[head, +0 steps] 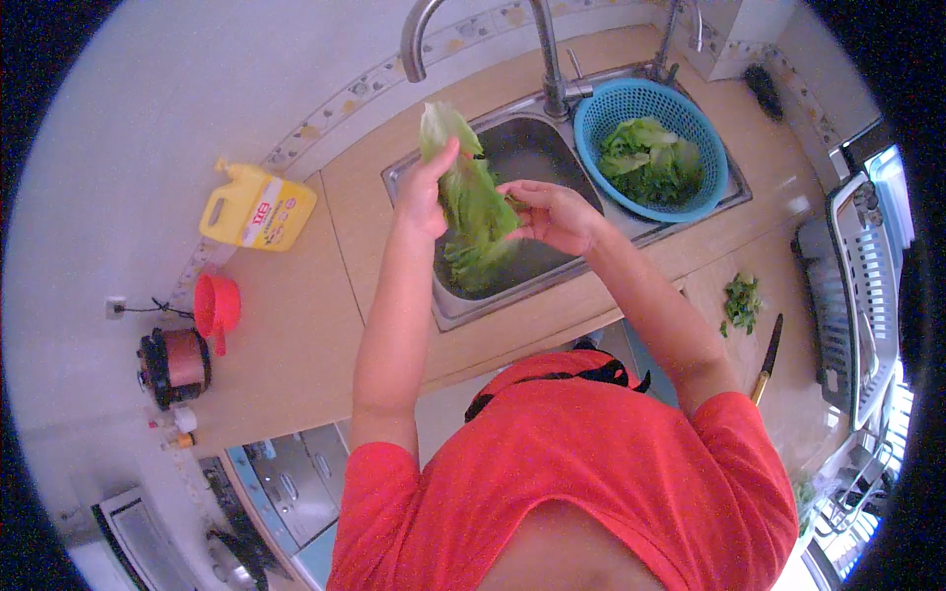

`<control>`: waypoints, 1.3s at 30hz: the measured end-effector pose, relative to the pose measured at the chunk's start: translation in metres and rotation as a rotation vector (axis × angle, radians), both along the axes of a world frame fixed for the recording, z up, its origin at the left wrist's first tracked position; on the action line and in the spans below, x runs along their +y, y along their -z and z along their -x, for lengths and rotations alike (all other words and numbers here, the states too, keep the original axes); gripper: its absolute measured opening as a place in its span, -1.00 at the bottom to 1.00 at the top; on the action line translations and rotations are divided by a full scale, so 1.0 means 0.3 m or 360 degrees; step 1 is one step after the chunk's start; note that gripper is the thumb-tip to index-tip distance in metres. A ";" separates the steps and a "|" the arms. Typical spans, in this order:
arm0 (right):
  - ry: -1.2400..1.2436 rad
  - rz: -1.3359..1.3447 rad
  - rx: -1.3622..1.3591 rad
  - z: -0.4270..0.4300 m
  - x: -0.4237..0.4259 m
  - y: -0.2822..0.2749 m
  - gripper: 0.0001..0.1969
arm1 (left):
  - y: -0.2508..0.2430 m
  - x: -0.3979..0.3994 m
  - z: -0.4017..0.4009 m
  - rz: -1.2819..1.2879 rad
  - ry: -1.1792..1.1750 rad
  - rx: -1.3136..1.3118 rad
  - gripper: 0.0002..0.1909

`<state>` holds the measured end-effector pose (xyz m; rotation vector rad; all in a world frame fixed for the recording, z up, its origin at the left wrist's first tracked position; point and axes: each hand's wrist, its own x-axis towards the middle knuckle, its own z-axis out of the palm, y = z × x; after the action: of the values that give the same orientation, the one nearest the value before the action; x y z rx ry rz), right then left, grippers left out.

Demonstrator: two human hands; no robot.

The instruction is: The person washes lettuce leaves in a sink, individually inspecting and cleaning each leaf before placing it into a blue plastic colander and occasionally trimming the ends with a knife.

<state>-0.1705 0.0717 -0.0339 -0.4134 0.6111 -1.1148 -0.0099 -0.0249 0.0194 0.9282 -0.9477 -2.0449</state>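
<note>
My left hand (427,188) grips a long green lettuce leaf (473,193), its pale end sticking up past the thumb. The fingertips of my right hand (558,214) pinch the leaf's right edge. Both hands are over the stainless steel sink basin (543,266), below the curved spout of the faucet (548,59). More lettuce (473,270) shows in the basin just under the held leaf; whether the two are joined is hard to tell. To the right, a blue plastic colander (713,199) holds several lettuce leaves (650,159).
Chopped greens (741,303) and a knife (770,354) lie on the right-hand counter, near a dish rack (842,295). Along the left wall stand a yellow jug (259,207), a red dipper (216,304) and a rice cooker (176,366).
</note>
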 end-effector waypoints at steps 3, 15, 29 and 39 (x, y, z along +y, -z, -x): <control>-0.0040 0.0097 -0.0126 -0.004 0.002 -0.012 -0.77 | 0.031 -0.012 -0.034 0.0029 0.0037 -0.0033 -0.71; 0.0325 0.0103 0.0129 0.020 -0.002 -0.022 -0.79 | 0.019 0.027 -0.050 0.0379 0.0215 -0.0170 -0.52; 0.0495 0.0435 0.1014 -0.008 0.015 -0.028 -0.80 | 0.018 0.066 -0.021 0.0791 0.0073 -0.0374 -0.55; 0.0746 -0.0047 0.0545 0.056 -0.008 0.098 -0.82 | 0.075 0.095 0.020 0.0725 -0.0502 -0.0180 -0.59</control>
<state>-0.1874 0.0694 -0.0633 -0.4519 1.0621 -1.4912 -0.0160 0.0036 -0.0030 0.8811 -1.1803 -1.4442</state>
